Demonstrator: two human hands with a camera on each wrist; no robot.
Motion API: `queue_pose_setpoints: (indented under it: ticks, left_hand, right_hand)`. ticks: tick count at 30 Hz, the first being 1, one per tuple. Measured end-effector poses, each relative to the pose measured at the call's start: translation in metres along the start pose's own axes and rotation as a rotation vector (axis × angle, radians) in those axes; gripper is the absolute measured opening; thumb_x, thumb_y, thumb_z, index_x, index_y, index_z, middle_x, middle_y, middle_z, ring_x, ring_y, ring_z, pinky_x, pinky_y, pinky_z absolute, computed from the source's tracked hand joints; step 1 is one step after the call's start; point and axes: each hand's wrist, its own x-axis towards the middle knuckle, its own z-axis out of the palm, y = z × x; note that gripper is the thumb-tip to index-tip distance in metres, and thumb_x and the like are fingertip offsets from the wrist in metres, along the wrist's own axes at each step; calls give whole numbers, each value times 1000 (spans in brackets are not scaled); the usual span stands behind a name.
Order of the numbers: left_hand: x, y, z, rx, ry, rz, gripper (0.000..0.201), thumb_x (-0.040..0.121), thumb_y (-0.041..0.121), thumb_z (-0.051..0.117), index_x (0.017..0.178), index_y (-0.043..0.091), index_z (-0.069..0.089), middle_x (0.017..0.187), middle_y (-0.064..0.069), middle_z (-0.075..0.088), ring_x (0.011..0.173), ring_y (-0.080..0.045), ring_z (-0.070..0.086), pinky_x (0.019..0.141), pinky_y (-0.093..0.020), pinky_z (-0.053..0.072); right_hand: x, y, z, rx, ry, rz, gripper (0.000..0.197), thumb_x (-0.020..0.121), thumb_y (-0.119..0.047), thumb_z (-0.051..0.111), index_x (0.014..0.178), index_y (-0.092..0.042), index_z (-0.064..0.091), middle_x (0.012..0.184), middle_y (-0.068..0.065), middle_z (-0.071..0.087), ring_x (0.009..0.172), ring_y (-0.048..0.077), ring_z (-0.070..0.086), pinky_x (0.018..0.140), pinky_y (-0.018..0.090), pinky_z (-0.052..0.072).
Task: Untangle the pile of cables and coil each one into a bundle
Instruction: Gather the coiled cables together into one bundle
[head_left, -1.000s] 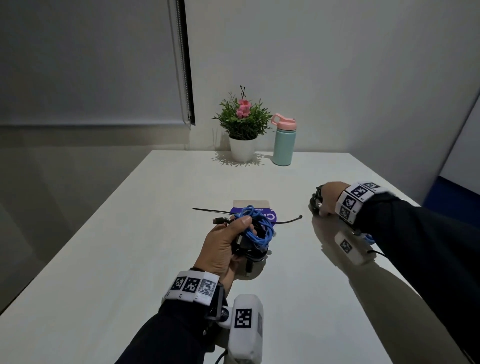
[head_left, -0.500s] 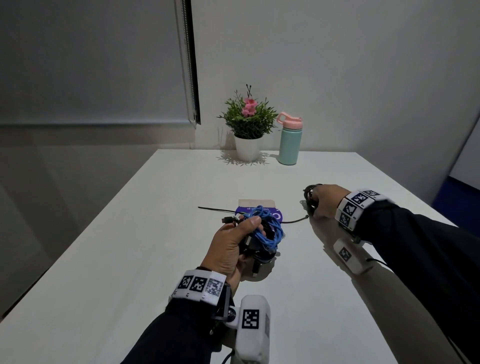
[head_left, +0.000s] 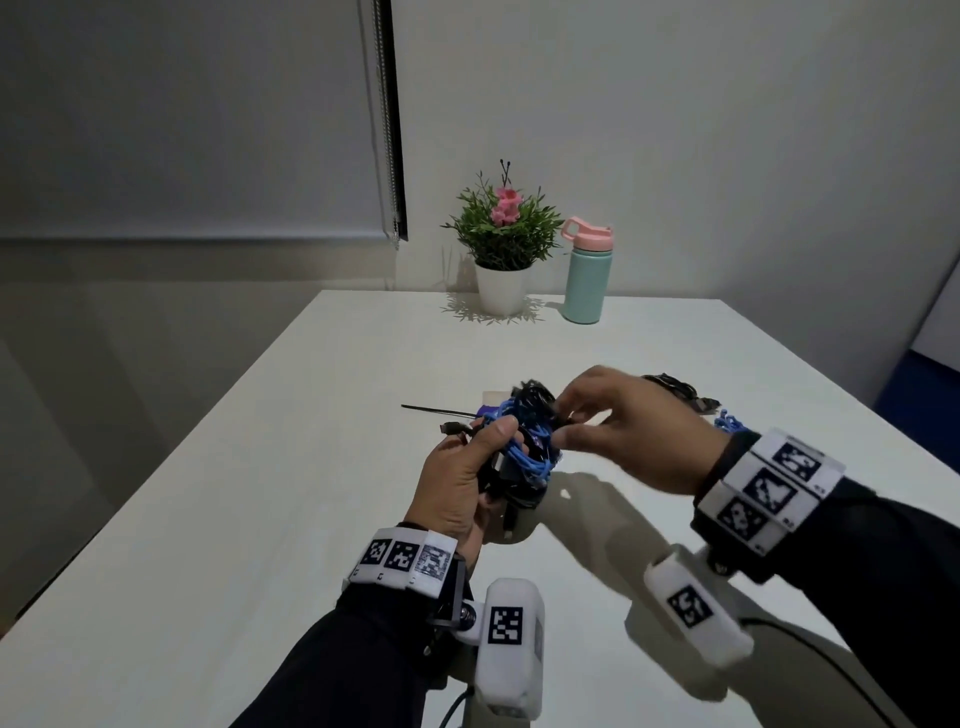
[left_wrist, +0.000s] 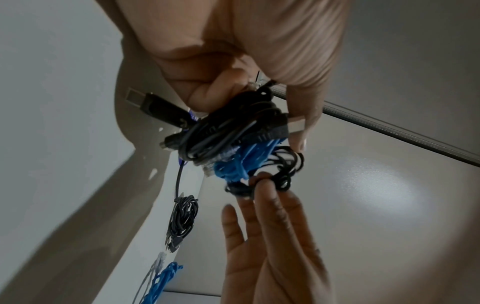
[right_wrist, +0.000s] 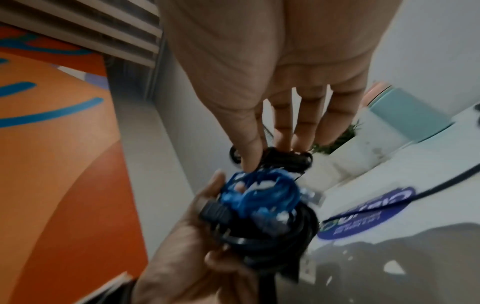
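while you hold it up, tangle: your left hand (head_left: 457, 483) grips the knot of blue and black cables (head_left: 524, 447) above the table (head_left: 260, 493), thumb curled over the top
right hand: your right hand (head_left: 639, 431) reaches in from the right, fingertips (left_wrist: 262, 179) pinching a thin black loop (left_wrist: 288, 170) at the far end of the knot
loose end: a black usb plug (left_wrist: 153, 107) sticks out past your left fingers
under the knot: a purple card (right_wrist: 374, 214) and a thin black tie (head_left: 436, 411) lie flat on the table
right side: a coiled black cable (head_left: 675, 389) and a blue bundle (head_left: 727, 421) lie on the table behind your right wrist
far edge: a potted plant (head_left: 501, 249) stands just beside a mint bottle (head_left: 586, 275)
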Motion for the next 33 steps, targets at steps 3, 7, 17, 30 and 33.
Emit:
queue_pose_setpoints:
  ticks: [3, 7, 17, 30, 33]
  left_hand:
    - [-1, 0, 1, -28, -18, 29, 22, 72, 30, 77, 84, 12, 81, 85, -11, 76, 64, -20, 72, 43, -17, 48]
    - [1, -3, 2, 62, -1, 37, 46, 63, 41, 81, 96, 10, 77, 92, -20, 74, 74, -31, 72, 58, -33, 57]
    - [1, -6, 0, 102, 18, -7, 17, 79, 16, 72, 92, 7, 77, 92, -25, 73, 77, -41, 69, 74, -66, 55]
    - [2, -4, 1, 65, 73, 19, 33, 59, 26, 81, 86, 7, 78, 83, -21, 70, 68, -35, 66, 70, -56, 56]
    - [4, -6, -1, 57, 113, 42, 38, 69, 19, 80, 100, 0, 74, 94, -27, 71, 75, -37, 67, 80, -68, 54]
  right_hand:
    - [-10, -17, 16, -116, -7, -90, 13, 88, -29, 70, 89, -17, 63, 97, -3, 56, 85, 17, 58, 78, 33, 48]
    - [-10, -24, 23, -175, -96, -201, 7, 94, -14, 60, 98, -10, 63, 102, 2, 48, 86, 18, 52, 77, 29, 46]
    - [21, 14, -18, 605, -72, 238, 13, 95, -10, 60, 98, -6, 71, 89, 15, 72, 65, 16, 69, 57, 25, 54]
    - [63, 87, -8, -660, -298, 450, 24, 92, -28, 61, 109, -15, 71, 110, 6, 71, 99, 27, 66, 85, 28, 52]
    - [50, 69, -17, -478, -95, 305, 20, 88, -27, 69, 105, -16, 70, 99, 0, 66, 88, 20, 57, 73, 23, 39]
